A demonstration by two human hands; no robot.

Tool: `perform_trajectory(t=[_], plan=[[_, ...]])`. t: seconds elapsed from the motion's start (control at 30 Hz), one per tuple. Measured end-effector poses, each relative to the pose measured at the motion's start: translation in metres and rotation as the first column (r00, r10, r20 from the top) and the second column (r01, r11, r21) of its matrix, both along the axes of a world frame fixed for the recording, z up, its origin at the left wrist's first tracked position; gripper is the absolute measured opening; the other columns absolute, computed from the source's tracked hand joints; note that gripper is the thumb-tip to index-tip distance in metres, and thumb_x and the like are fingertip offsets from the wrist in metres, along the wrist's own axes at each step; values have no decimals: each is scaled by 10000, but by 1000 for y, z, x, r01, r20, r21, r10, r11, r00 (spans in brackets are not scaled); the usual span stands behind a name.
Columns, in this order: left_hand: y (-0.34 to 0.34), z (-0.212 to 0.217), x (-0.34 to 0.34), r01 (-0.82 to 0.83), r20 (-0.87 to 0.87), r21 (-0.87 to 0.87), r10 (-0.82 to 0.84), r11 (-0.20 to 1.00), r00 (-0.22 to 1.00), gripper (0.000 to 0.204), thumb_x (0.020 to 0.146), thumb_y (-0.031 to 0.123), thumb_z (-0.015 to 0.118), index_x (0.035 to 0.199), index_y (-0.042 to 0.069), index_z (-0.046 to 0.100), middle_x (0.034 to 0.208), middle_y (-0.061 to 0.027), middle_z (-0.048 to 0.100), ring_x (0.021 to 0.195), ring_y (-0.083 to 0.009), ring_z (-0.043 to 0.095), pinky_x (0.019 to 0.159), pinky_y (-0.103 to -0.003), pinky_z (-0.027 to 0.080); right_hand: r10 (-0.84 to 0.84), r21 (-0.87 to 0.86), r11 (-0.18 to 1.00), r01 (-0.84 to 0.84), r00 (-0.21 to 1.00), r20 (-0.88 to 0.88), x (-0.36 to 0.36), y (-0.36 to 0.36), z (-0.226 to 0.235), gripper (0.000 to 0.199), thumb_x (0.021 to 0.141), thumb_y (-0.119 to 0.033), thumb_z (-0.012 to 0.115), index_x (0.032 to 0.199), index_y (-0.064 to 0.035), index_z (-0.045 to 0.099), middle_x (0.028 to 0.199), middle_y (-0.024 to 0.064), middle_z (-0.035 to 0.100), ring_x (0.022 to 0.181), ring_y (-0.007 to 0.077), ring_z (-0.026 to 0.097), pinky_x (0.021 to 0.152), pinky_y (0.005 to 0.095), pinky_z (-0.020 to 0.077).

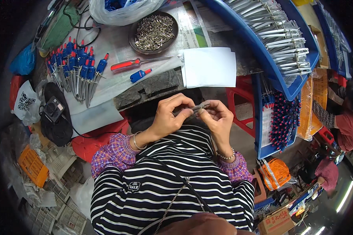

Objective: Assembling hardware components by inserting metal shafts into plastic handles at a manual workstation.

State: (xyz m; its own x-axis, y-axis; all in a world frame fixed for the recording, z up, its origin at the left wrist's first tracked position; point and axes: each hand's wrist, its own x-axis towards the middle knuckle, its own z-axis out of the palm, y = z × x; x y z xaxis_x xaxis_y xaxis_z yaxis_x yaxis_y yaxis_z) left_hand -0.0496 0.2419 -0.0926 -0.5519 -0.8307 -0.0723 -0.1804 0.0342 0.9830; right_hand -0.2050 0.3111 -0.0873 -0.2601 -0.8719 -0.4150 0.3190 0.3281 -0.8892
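a: where are the hands?

b: both up in front of the striped shirt, just off the bench (117, 43) edge. the left hand (166, 119) and right hand (217, 117) have their fingers curled closed on one small metal part (196, 108), pinched between the fingertips, one hand at each end.

a: and nearby?

b: a red-handled screwdriver (135, 62), a bowl of metal pieces (153, 32), and blue-handled compasses (76, 70) on the bench.

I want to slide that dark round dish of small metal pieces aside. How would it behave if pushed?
The dish is shallow and wide, so it probably slides rather than tips. It looks fairly heavy for its size, heaped with metal pieces. These lie loose, so a quick shove may spill some onto the newspaper.
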Motion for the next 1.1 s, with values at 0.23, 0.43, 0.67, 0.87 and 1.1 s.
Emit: perform_trajectory(t=[0.23,0.43,0.67,0.87,1.1], plan=[[-1,1,-1,2,13,-174,0,985,1000,131,722,-42,631,848,-18,603,767,-89,598,647,-172,570,588,-251,438,-111,-269,963,12,928,-356,-6,-6,11,169,767,62,651,929,31,612,892,67,621,768,94,606,658,209,502],[-1,1,0,1,47,-161,7,987,999,141,716,-34,643,851,-18,603,769,-94,602,667,-190,580,600,-264,447,-59,-287,951,-113,847,-528,-10,-7,14,145,762,49,659,904,28,644,877,101,640,747,137,615,640,236,486],[0,1,0,6,32,-131,-2,991,999,147,713,-35,643,854,-17,605,773,-97,606,692,-203,595,625,-275,458,-68,-168,986,3,921,-384,-9,-3,19,134,833,29,598,956,37,649,919,97,646,799,124,606,709,226,482],[2,0,-2,-23,34,-182,30,983,999,151,707,-44,643,850,-17,603,780,-100,606,696,-212,594,625,-281,460,-75,-325,912,-249,679,-730,-8,-5,18,124,802,56,621,921,39,654,886,87,639,795,139,614,723,240,497],[0,-4,-4,-50,62,-601,109,797,992,213,657,-56,662,860,-18,608,796,-129,588,691,-282,578,602,-324,474,6,-112,991,-71,867,-499,-2,7,15,93,802,57,628,894,54,641,805,66,624,670,92,604,597,197,483]])
